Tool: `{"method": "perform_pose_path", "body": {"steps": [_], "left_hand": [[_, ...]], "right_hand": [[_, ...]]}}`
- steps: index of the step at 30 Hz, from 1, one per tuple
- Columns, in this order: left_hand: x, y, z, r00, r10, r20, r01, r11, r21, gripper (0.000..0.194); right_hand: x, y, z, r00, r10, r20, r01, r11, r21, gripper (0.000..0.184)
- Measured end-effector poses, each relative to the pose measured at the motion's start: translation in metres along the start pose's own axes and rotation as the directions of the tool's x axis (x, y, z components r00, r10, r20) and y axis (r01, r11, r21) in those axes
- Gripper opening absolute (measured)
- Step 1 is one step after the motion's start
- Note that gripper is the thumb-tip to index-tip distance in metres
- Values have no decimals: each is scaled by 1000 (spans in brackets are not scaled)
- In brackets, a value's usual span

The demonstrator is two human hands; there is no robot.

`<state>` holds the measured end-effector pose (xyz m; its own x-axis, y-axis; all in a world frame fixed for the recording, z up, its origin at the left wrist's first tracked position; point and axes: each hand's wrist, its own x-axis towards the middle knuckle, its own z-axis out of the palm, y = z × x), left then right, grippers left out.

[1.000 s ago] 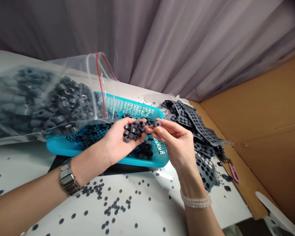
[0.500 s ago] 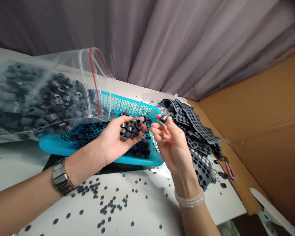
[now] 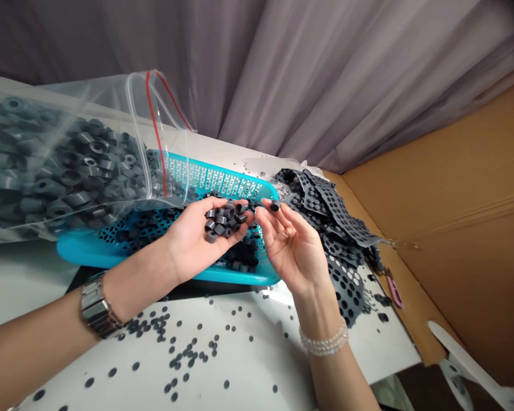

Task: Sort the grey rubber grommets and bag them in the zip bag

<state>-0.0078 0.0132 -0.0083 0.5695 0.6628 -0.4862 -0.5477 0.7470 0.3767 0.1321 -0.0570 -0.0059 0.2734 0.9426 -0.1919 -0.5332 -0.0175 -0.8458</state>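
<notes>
"What's laid out there?"
"A white counter (image 3: 257, 365), then a clear bag (image 3: 89, 165) full of dark rings, its mouth over the blue basket (image 3: 248, 278)."
"And the hands?"
"Left grip (image 3: 191, 234) is palm up above the basket, loosely cupped and partly open, with a heap of rings (image 3: 225, 221) across its palm and fingers. Right grip (image 3: 297, 251) is pinched shut near the heap, one single ring (image 3: 274, 205) at its fingertips."

White surface (image 3: 248, 368). Blue basket (image 3: 81, 254), black flat item (image 3: 82, 278) beneath it. From basket: perforated dark sheets (image 3: 346, 220) heaped at 3 o'clock; small dark discs (image 3: 191, 362) scattered at 6 o'clock.
</notes>
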Motion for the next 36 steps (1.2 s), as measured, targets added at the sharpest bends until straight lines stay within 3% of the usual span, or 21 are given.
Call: {"method": "perform_pose_path", "body": {"steps": [6, 11, 14, 17, 21, 26, 28, 31, 34, 36], "left_hand": [[0, -2, 3, 1000, 8, 17, -7, 999, -50, 16], [-3, -3, 6, 1000, 0, 25, 1, 998, -68, 17], [-4, -4, 6, 1000, 20, 21, -18, 995, -95, 17], [-3, -4, 5, 999, 47, 17, -45, 992, -119, 17], [2, -5, -1, 998, 56, 23, -54, 995, -85, 18], [4, -5, -5, 994, 53, 92, -47, 997, -69, 19], [1, -4, -3, 998, 29, 50, -25, 997, -74, 17], [-4, -4, 3, 1000, 9, 29, -6, 997, -79, 16], [-6, -3, 7, 998, 6, 55, -2, 997, -80, 16], [-6, -3, 7, 999, -11, 53, 15, 998, -66, 16]], "right_hand": [[5, -6, -3, 999, 27, -44, -24, 997, 78, 22], [15, -11, -3, 990, -141, -17, 134, 968, -214, 13], [20, -14, 1, 973, -218, 79, 228, 834, -503, 21], [21, -16, 2, 963, -189, 190, 268, 653, -709, 24], [19, -14, -2, 937, -225, 269, 347, 495, -797, 25], [18, -12, -6, 914, -261, 310, 396, 420, -817, 21], [18, -11, -6, 926, -256, 276, 368, 455, -811, 19], [18, -9, -4, 966, -198, 168, 258, 665, -701, 17], [19, -9, -4, 989, -117, 91, 144, 902, -408, 13], [20, -10, -4, 995, -51, 85, 69, 974, -217, 16]]}}
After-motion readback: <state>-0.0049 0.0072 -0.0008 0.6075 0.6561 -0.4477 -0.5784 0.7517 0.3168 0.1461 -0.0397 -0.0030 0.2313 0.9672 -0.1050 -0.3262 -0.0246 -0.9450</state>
